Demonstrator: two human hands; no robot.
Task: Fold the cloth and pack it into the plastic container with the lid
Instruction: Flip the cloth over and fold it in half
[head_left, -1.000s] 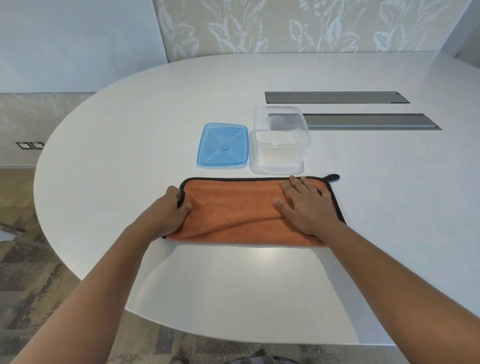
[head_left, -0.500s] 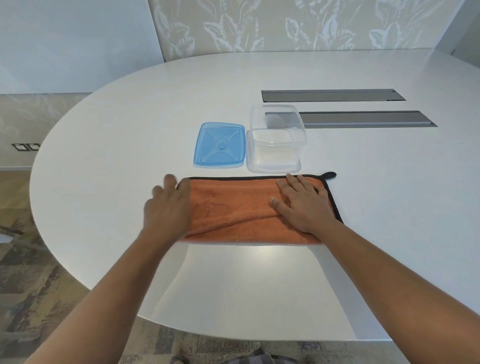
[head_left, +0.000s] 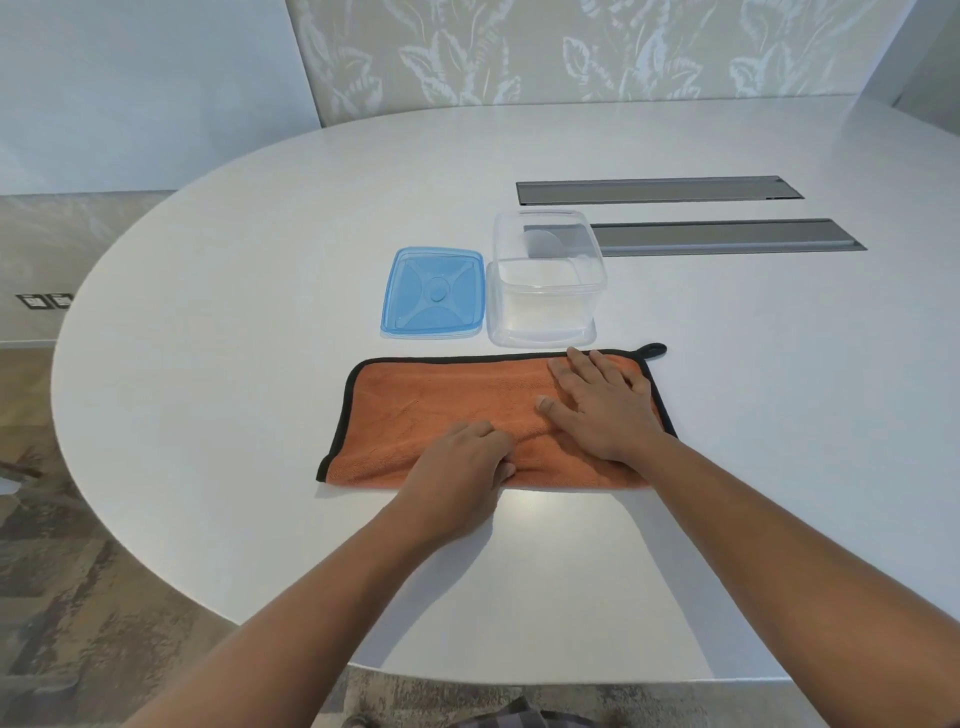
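An orange cloth (head_left: 447, 405) with black trim lies folded into a long strip on the white table, its hanging loop (head_left: 653, 350) at the far right corner. My right hand (head_left: 602, 405) lies flat on the cloth's right part, fingers spread. My left hand (head_left: 462, 460) is at the middle of the cloth's near edge, fingers curled into the fabric, which wrinkles there. Just beyond the cloth stands the clear plastic container (head_left: 545, 306), uncovered and with nothing inside. Its blue lid (head_left: 434, 293) lies flat to the container's left.
Two grey recessed panels (head_left: 660, 189) (head_left: 727, 236) sit in the table (head_left: 260, 270) behind the container. The table's curved edge runs along the left and near side, with patterned floor (head_left: 62, 571) below.
My left hand left the cloth's left end and slid right to the middle of its near edge, fingers now curled. My right hand stayed flat on the right part.
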